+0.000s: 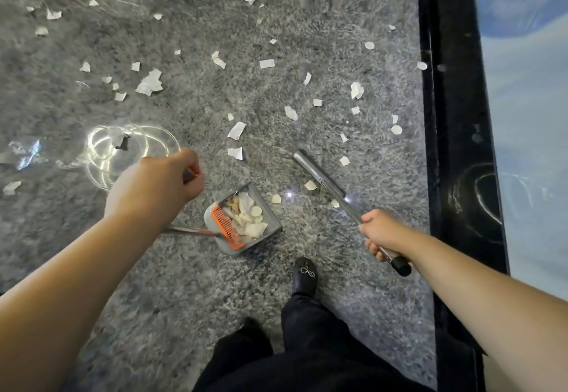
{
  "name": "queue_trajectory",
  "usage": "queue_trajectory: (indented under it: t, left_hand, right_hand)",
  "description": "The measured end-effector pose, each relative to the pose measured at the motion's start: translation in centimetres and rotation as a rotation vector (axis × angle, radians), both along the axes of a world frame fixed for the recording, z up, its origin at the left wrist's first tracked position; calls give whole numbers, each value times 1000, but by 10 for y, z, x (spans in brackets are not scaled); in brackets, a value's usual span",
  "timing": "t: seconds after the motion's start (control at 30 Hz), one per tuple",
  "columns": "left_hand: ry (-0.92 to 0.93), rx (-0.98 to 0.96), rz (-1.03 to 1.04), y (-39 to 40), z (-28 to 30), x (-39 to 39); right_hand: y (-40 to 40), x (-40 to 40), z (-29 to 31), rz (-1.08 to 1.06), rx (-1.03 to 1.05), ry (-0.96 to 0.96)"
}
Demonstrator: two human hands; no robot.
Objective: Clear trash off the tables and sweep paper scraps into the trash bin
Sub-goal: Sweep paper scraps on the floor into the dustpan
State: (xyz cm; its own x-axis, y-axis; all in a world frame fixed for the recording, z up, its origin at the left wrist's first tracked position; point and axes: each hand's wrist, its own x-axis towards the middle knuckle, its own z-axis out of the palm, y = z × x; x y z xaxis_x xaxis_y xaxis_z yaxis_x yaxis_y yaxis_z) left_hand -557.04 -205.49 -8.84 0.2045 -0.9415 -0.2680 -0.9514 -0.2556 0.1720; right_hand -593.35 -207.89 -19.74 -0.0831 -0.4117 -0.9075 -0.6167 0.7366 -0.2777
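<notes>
Left hand [153, 189] fingers grip the dustpan [242, 222] handle; right hand [382, 233] fingers grip the broom pole [322, 181]. Scraps [236, 130] litter the floor [184, 284]. Tilting the full dustpan risks spilling.

A glossy grey speckled stone floor [184, 284] filled most of the frame, edged at right by a black polished band [451, 115]. Torn white paper scraps [150, 83] lay scattered across its upper half. A grey plastic dustpan [270, 221] of scraps stood at centre.
</notes>
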Motion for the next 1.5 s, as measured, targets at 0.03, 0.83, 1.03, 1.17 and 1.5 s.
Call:
queue_trajectory:
  t: [0.03, 0.83, 1.03, 1.17, 1.5]
  left_hand:
    - [-7, 4, -7, -2, 0, 0]
    - [163, -87, -63, 15, 8, 20]
    - [206, -93, -159, 14, 16, 13]
    - [197, -116, -241, -1, 21, -10]
    - [191, -127, -263, -57, 19, -82]
  right_hand:
    - [1, 5, -2, -3, 21, -16]
    - [140, 100, 30, -152, 100, -245]
    - [155, 80, 45, -243, 9, -201]
    - [152, 59, 47, -368, -61, -180]
    - [91, -19, 36, -526, -124, -141]
